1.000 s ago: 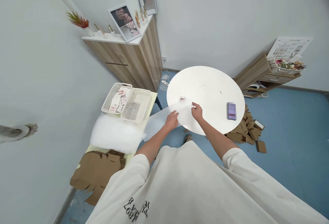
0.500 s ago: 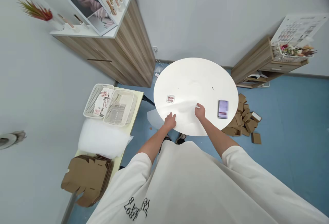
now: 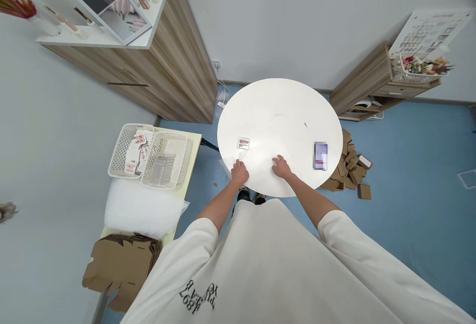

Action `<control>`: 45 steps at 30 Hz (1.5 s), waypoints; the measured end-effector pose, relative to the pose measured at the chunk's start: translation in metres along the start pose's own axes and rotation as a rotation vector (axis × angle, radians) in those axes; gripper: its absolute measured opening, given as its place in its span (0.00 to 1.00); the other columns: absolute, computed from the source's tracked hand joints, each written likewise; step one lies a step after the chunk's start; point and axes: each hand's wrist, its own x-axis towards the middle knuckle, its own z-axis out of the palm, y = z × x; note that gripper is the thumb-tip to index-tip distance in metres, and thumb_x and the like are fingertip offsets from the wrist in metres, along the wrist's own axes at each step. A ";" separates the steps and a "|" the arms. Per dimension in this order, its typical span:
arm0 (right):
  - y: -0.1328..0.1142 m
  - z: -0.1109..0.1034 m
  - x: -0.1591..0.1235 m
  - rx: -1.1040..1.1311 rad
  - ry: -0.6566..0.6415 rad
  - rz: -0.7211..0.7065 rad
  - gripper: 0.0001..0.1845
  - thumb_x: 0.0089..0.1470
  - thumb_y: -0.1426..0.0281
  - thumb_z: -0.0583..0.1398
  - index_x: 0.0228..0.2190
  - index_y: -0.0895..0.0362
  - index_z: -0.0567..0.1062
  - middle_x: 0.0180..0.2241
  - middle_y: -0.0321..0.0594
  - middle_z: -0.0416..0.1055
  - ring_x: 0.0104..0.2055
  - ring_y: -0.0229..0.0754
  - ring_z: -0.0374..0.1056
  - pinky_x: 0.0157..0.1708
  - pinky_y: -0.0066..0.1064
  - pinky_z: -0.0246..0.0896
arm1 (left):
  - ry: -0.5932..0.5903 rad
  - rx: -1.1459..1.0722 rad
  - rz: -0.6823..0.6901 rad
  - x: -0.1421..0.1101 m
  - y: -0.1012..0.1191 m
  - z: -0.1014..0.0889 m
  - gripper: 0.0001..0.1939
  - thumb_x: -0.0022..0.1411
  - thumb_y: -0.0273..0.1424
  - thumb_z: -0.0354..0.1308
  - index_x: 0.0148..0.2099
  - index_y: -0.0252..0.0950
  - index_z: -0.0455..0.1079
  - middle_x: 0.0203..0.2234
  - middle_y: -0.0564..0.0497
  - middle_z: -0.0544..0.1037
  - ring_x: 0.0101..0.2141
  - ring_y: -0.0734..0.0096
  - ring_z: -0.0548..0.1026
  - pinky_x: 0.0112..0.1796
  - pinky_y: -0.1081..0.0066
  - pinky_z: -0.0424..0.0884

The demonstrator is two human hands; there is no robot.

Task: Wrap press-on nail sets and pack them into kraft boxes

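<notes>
A round white tabletop (image 3: 278,101) fills the middle of the head view. My left hand (image 3: 240,173) rests on its near edge, and my right hand (image 3: 281,167) lies palm down a little to the right. A thin clear film (image 3: 229,167) shows faintly at the edge by my left hand, and I cannot tell how far it runs under my hands. Just above my left hand sits a small card with red nail designs (image 3: 243,143). A blurred purple packet (image 3: 320,155) lies on the right of the tabletop, beyond my right hand.
On a pale yellow table (image 3: 189,160) at the left stand two white mesh baskets (image 3: 119,158) holding printed cards, beside white wadding (image 3: 141,210) and flattened cardboard (image 3: 121,269). Small kraft boxes (image 3: 349,170) lie heaped on the blue floor. A wooden cabinet (image 3: 178,66) stands behind.
The film has shifted from a long sheet reaching left into a faint strip at the table's edge. Both hands have moved closer to the near edge, and the view has tilted.
</notes>
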 end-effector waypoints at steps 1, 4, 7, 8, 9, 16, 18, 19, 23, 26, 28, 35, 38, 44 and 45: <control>-0.001 0.002 0.000 -0.013 -0.015 -0.001 0.28 0.60 0.68 0.54 0.62 0.55 0.66 0.71 0.47 0.45 0.66 0.58 0.52 0.58 0.45 0.59 | 0.008 0.002 0.020 0.000 0.000 0.001 0.31 0.63 0.29 0.50 0.68 0.31 0.54 0.70 0.33 0.51 0.64 0.43 0.59 0.57 0.50 0.64; -0.003 0.005 0.000 -0.054 -0.012 -0.021 0.27 0.60 0.69 0.53 0.60 0.57 0.67 0.70 0.51 0.46 0.65 0.61 0.53 0.57 0.48 0.59 | 0.046 -0.008 0.055 -0.005 0.000 0.002 0.35 0.63 0.28 0.49 0.72 0.30 0.49 0.69 0.32 0.53 0.64 0.44 0.59 0.58 0.52 0.63; -0.004 0.004 -0.002 -0.099 0.015 -0.041 0.26 0.60 0.71 0.52 0.59 0.58 0.67 0.67 0.54 0.51 0.61 0.60 0.56 0.55 0.49 0.59 | 0.117 -0.006 0.082 -0.012 0.003 -0.002 0.40 0.63 0.26 0.47 0.74 0.29 0.41 0.69 0.32 0.52 0.65 0.43 0.58 0.60 0.50 0.59; -0.005 0.003 -0.003 -0.115 0.020 -0.046 0.26 0.59 0.71 0.51 0.59 0.58 0.66 0.66 0.54 0.53 0.60 0.60 0.58 0.55 0.48 0.59 | 0.148 0.001 0.088 -0.014 0.005 -0.006 0.41 0.63 0.26 0.47 0.75 0.29 0.38 0.70 0.33 0.51 0.64 0.43 0.58 0.60 0.49 0.58; -0.006 0.002 -0.004 -0.130 0.024 -0.051 0.27 0.59 0.72 0.52 0.60 0.58 0.65 0.65 0.55 0.55 0.59 0.59 0.58 0.54 0.48 0.58 | 0.178 0.009 0.092 -0.015 0.009 -0.010 0.42 0.63 0.26 0.47 0.75 0.30 0.35 0.71 0.34 0.49 0.64 0.43 0.58 0.59 0.48 0.58; -0.004 -0.002 -0.010 -0.163 0.021 -0.058 0.29 0.61 0.72 0.51 0.63 0.58 0.61 0.58 0.57 0.63 0.58 0.59 0.58 0.56 0.47 0.53 | 0.295 0.056 0.222 0.006 0.039 -0.046 0.43 0.64 0.24 0.45 0.76 0.30 0.29 0.73 0.37 0.42 0.66 0.46 0.55 0.60 0.49 0.56; 0.000 -0.001 -0.014 -0.166 0.007 -0.039 0.28 0.61 0.73 0.50 0.62 0.58 0.62 0.56 0.57 0.65 0.57 0.59 0.60 0.55 0.47 0.54 | 0.301 0.074 0.294 0.021 0.047 -0.055 0.43 0.64 0.24 0.45 0.76 0.30 0.30 0.72 0.36 0.43 0.67 0.47 0.53 0.62 0.49 0.54; 0.003 -0.001 -0.017 -0.169 -0.006 -0.032 0.27 0.61 0.73 0.50 0.61 0.59 0.63 0.55 0.57 0.66 0.57 0.58 0.60 0.55 0.47 0.54 | 0.297 0.081 0.335 0.029 0.052 -0.059 0.42 0.64 0.24 0.45 0.76 0.30 0.31 0.72 0.35 0.44 0.68 0.47 0.52 0.62 0.49 0.53; 0.014 0.002 -0.029 -0.195 -0.010 -0.043 0.21 0.59 0.75 0.52 0.53 0.59 0.72 0.57 0.58 0.65 0.58 0.59 0.59 0.55 0.48 0.54 | 0.228 0.100 0.490 0.059 0.074 -0.070 0.41 0.63 0.22 0.46 0.75 0.28 0.35 0.72 0.34 0.45 0.69 0.50 0.51 0.64 0.51 0.52; 0.021 0.002 -0.037 -0.208 0.054 -0.082 0.20 0.58 0.75 0.53 0.51 0.59 0.73 0.65 0.56 0.55 0.65 0.60 0.50 0.60 0.49 0.49 | 0.170 0.102 0.614 0.076 0.092 -0.074 0.42 0.61 0.21 0.47 0.75 0.28 0.37 0.72 0.35 0.44 0.70 0.52 0.49 0.65 0.51 0.50; 0.025 0.003 -0.040 -0.181 0.053 -0.082 0.21 0.58 0.75 0.54 0.53 0.58 0.72 0.68 0.52 0.50 0.68 0.59 0.46 0.62 0.49 0.47 | 0.139 0.092 0.697 0.084 0.103 -0.076 0.43 0.60 0.21 0.48 0.75 0.29 0.37 0.72 0.36 0.42 0.71 0.52 0.45 0.65 0.50 0.49; 0.019 0.004 -0.040 -0.131 -0.019 -0.021 0.22 0.59 0.74 0.54 0.55 0.57 0.70 0.64 0.54 0.57 0.60 0.58 0.57 0.57 0.47 0.55 | 0.087 0.072 0.720 0.085 0.112 -0.072 0.41 0.60 0.22 0.51 0.73 0.34 0.44 0.73 0.39 0.36 0.71 0.49 0.40 0.65 0.45 0.49; 0.008 0.004 -0.033 -0.124 -0.051 -0.032 0.21 0.60 0.73 0.53 0.54 0.58 0.70 0.60 0.56 0.60 0.57 0.57 0.60 0.54 0.46 0.58 | 0.111 0.109 0.699 0.073 0.100 -0.064 0.35 0.63 0.22 0.48 0.71 0.34 0.50 0.73 0.38 0.41 0.70 0.49 0.45 0.64 0.46 0.50; -0.007 0.006 -0.019 0.020 -0.053 -0.069 0.27 0.60 0.71 0.56 0.60 0.60 0.66 0.61 0.56 0.59 0.59 0.56 0.60 0.55 0.43 0.60 | 0.020 0.170 0.697 0.049 0.072 -0.042 0.27 0.65 0.23 0.49 0.66 0.37 0.60 0.68 0.39 0.56 0.67 0.52 0.54 0.62 0.51 0.55; -0.007 0.006 -0.019 0.056 -0.042 -0.082 0.29 0.60 0.71 0.56 0.62 0.60 0.65 0.63 0.55 0.57 0.60 0.55 0.59 0.57 0.42 0.59 | -0.016 0.183 0.700 0.047 0.068 -0.039 0.26 0.65 0.23 0.49 0.65 0.38 0.61 0.67 0.40 0.58 0.67 0.53 0.55 0.62 0.51 0.56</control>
